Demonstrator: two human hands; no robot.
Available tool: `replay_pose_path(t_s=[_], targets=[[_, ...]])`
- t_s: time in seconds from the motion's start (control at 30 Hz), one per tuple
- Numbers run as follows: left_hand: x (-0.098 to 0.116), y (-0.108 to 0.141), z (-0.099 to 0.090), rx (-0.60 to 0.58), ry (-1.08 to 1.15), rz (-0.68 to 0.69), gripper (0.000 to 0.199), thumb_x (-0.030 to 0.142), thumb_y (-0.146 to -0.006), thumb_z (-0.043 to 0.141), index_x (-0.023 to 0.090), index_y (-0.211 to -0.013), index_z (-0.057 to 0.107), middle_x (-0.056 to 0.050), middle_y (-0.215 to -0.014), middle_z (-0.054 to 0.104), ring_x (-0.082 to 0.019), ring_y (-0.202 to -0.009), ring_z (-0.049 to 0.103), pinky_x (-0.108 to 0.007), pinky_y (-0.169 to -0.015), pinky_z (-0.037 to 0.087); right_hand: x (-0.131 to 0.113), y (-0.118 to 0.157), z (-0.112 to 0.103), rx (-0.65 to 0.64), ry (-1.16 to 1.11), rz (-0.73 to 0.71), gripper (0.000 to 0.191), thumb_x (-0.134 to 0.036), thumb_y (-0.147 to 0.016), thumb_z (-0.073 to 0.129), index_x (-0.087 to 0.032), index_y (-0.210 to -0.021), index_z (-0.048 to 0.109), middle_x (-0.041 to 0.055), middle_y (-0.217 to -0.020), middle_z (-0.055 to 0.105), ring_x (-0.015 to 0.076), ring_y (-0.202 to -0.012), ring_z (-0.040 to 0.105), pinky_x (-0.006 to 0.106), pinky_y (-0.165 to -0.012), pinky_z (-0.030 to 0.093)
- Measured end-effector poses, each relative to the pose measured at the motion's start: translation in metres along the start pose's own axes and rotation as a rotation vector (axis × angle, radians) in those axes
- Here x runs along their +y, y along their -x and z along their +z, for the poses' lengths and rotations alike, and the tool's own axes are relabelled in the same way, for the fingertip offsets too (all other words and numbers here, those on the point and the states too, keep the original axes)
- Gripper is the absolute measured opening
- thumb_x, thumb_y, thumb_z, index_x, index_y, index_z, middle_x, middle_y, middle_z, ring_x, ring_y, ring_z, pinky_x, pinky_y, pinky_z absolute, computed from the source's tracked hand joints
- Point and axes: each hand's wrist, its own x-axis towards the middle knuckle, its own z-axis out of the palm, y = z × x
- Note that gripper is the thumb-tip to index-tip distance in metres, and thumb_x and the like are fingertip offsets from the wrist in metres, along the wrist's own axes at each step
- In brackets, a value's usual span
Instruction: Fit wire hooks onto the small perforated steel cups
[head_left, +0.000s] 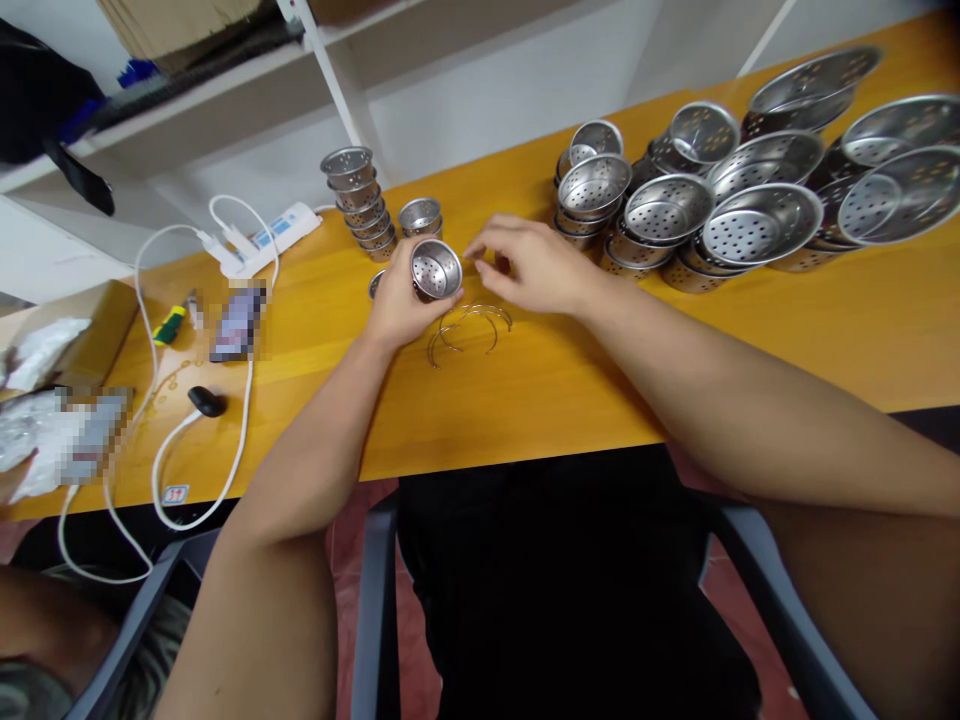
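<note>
My left hand (pixel 401 300) is wrapped round a small perforated metal cup (pixel 436 270), its open mouth tilted up towards me. Just right of the cup, my right hand (pixel 525 262) hovers with its fingers curved and apart, holding nothing that shows. Several thin curved metal wires (pixel 480 312) lie on the wooden table (pixel 525 400) below the two hands. Behind my left hand stand a tall stack of small perforated cups (pixel 364 205) and a shorter stack (pixel 421 216). Part of another round metal piece (pixel 376 284) shows beside my left hand.
Stacks of larger perforated metal cups (pixel 667 210) fill the right back of the table. At left are a power strip (pixel 281 240), white cables, a phone (pixel 238 322), a black mouse-like object (pixel 207 401) and a cardboard box (pixel 97 335). A person's arm (pixel 52 620) shows at lower left.
</note>
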Motion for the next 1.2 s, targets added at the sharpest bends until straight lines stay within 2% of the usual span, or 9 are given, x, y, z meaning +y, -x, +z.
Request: replay_pose_path(t_s=[0.1, 0.2, 0.27, 0.4, 0.57, 0.7, 0.93, 1.1, 1.2], targets=[[-0.002, 0.000, -0.001, 0.035, -0.012, -0.036, 0.090, 0.071, -0.094, 0.105, 0.034, -0.160, 0.057, -0.014, -0.162, 0.077, -0.042, -0.157, 0.078, -0.066, -0.139, 0.062, 0.008, 0.000, -0.007, -0.247, 0.085, 0.029, 0.027, -0.041, -0.117, 0.074, -0.022, -0.126, 0.090, 0.0137, -0.126, 0.089, 0.0337, -0.110, 0.081, 0.046, -0.099, 0.058], [-0.002, 0.000, -0.002, 0.045, -0.025, -0.067, 0.090, 0.072, -0.093, 0.105, 0.034, -0.160, 0.058, -0.014, -0.162, 0.076, -0.042, -0.156, 0.078, -0.065, -0.140, 0.061, 0.011, -0.001, -0.006, -0.425, 0.148, 0.052, 0.027, -0.049, -0.109, 0.091, -0.025, -0.121, 0.090, 0.0114, -0.121, 0.089, 0.0336, -0.106, 0.081, 0.044, -0.090, 0.055], [-0.002, 0.000, -0.002, 0.050, -0.034, -0.072, 0.091, 0.073, -0.092, 0.105, 0.033, -0.159, 0.058, -0.014, -0.161, 0.077, -0.041, -0.154, 0.079, -0.065, -0.139, 0.062, 0.010, -0.001, 0.000, -0.433, 0.186, 0.041, 0.028, -0.049, -0.107, 0.096, -0.023, -0.117, 0.089, 0.0133, -0.124, 0.087, 0.0335, -0.105, 0.081, 0.044, -0.090, 0.055], [-0.003, 0.001, 0.000, 0.070, -0.046, -0.063, 0.092, 0.074, -0.092, 0.106, 0.033, -0.159, 0.059, -0.014, -0.160, 0.078, -0.040, -0.154, 0.079, -0.063, -0.136, 0.065, 0.005, -0.005, 0.011, -0.424, 0.215, 0.037, 0.006, -0.025, -0.111, 0.081, -0.024, -0.111, 0.087, 0.0122, -0.120, 0.088, 0.0318, -0.106, 0.081, 0.043, -0.091, 0.056], [-0.005, 0.000, 0.000, 0.067, -0.027, -0.055, 0.093, 0.073, -0.090, 0.108, 0.034, -0.159, 0.060, -0.013, -0.160, 0.078, -0.041, -0.155, 0.079, -0.064, -0.136, 0.064, -0.005, -0.006, 0.008, -0.446, 0.280, 0.150, 0.019, -0.013, -0.106, 0.073, -0.026, -0.108, 0.088, 0.0073, -0.108, 0.090, 0.0296, -0.096, 0.081, 0.041, -0.079, 0.051], [-0.006, 0.000, -0.002, 0.044, -0.013, -0.055, 0.092, 0.072, -0.092, 0.106, 0.034, -0.160, 0.059, -0.013, -0.162, 0.077, -0.041, -0.158, 0.077, -0.064, -0.140, 0.062, -0.019, -0.005, 0.000, -0.499, 0.344, 0.166, 0.018, -0.014, -0.108, 0.072, -0.021, -0.105, 0.089, 0.0124, -0.113, 0.091, 0.0306, -0.097, 0.081, 0.041, -0.076, 0.047], [-0.005, 0.000, -0.003, 0.048, -0.029, -0.049, 0.093, 0.075, -0.090, 0.106, 0.034, -0.160, 0.060, -0.013, -0.161, 0.078, -0.041, -0.156, 0.078, -0.064, -0.138, 0.063, -0.030, -0.004, -0.003, -0.544, 0.404, 0.153, 0.015, -0.021, -0.110, 0.078, -0.016, -0.115, 0.091, 0.0182, -0.125, 0.092, 0.0337, -0.103, 0.084, 0.042, -0.076, 0.046], [-0.004, 0.000, -0.002, 0.031, -0.018, -0.059, 0.092, 0.073, -0.091, 0.107, 0.033, -0.160, 0.060, -0.014, -0.161, 0.077, -0.042, -0.156, 0.078, -0.065, -0.140, 0.062, -0.015, -0.003, -0.005, -0.512, 0.344, 0.178, 0.010, -0.024, -0.106, 0.083, -0.022, -0.107, 0.092, 0.0120, -0.110, 0.091, 0.0324, -0.098, 0.083, 0.042, -0.078, 0.050], [-0.004, 0.000, -0.003, 0.020, -0.022, -0.068, 0.091, 0.069, -0.091, 0.107, 0.033, -0.160, 0.060, -0.014, -0.162, 0.077, -0.042, -0.156, 0.078, -0.065, -0.140, 0.062, -0.009, -0.003, -0.012, -0.574, 0.352, 0.238, 0.010, -0.029, -0.101, 0.089, -0.023, -0.107, 0.095, 0.0097, -0.102, 0.090, 0.0331, -0.094, 0.083, 0.042, -0.079, 0.053]])
